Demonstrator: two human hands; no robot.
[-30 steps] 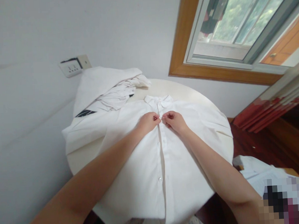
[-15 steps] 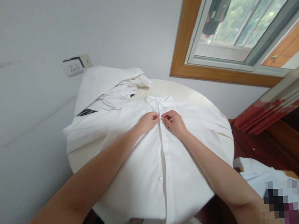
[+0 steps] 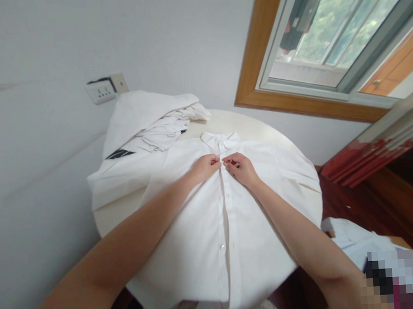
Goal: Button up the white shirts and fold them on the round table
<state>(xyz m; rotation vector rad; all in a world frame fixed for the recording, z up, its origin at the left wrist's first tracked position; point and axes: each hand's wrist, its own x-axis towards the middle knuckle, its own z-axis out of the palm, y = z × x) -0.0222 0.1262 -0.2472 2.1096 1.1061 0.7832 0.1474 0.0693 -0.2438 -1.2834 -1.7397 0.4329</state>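
Note:
A white shirt (image 3: 187, 249) lies front up on a round cream table (image 3: 257, 125), collar toward the wall. Below the collar, its front edges meet under my fingers; farther down, the placket is parted and a button (image 3: 222, 247) shows on the left edge. My left hand (image 3: 207, 166) pinches the left front edge. Close beside it, my right hand (image 3: 240, 168) pinches the right front edge, fingertips almost touching the left ones. Whatever small part of the placket sits between the fingertips is hidden.
Crumpled white clothes (image 3: 151, 111) with a black striped patch lie at the table's back left, against the wall. A wall socket (image 3: 101, 90) is above them. A wood-framed window (image 3: 247, 86) is at the right. More pale cloth (image 3: 351, 239) lies lower right, near a red curtain (image 3: 357, 164).
Hardly anything differs. Both hands keep their pinch at the same spot on the shirt front, with only a slight shift of the fingers and of the view.

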